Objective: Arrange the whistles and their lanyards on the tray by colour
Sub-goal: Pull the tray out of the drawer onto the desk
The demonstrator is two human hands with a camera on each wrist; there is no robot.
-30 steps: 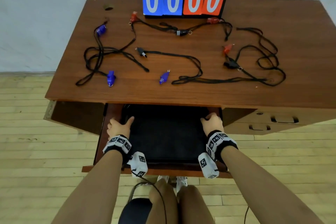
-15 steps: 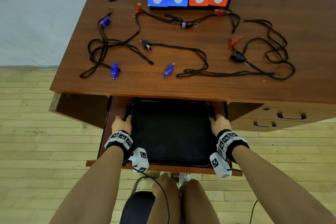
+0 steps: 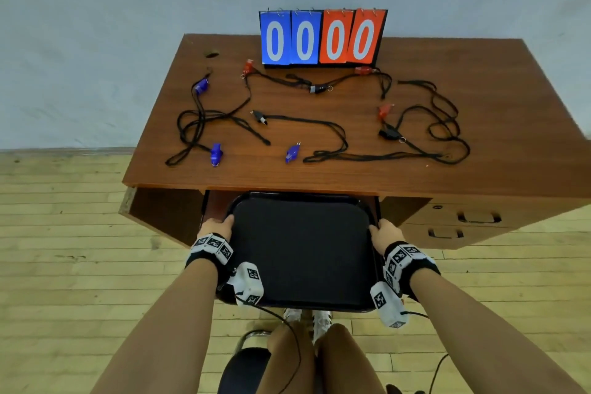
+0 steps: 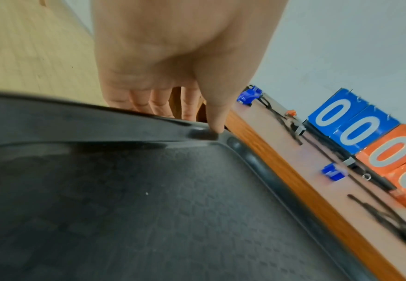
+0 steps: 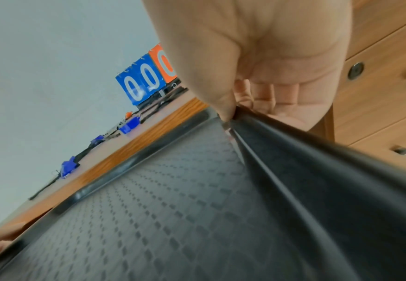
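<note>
An empty black tray (image 3: 303, 249) hangs in front of the desk, below its top. My left hand (image 3: 217, 227) grips the tray's left rim (image 4: 149, 117), thumb on top and fingers underneath. My right hand (image 3: 383, 233) grips the right rim (image 5: 269, 129) the same way. On the desk lie three blue whistles (image 3: 216, 154) (image 3: 292, 153) (image 3: 201, 86), three red whistles (image 3: 248, 66) (image 3: 364, 70) (image 3: 384, 111) and several black lanyards (image 3: 323, 137), some tangled.
A blue and red flip scoreboard (image 3: 323, 37) showing zeros stands at the desk's back edge. Closed drawers (image 3: 473, 221) sit on the desk's right side. A stool (image 3: 246, 368) and my knees are below the tray. The floor is wooden boards.
Both hands have drawn the tray out of the open desk drawer toward me and lifted it; the drawer is now hidden under the tray.
</note>
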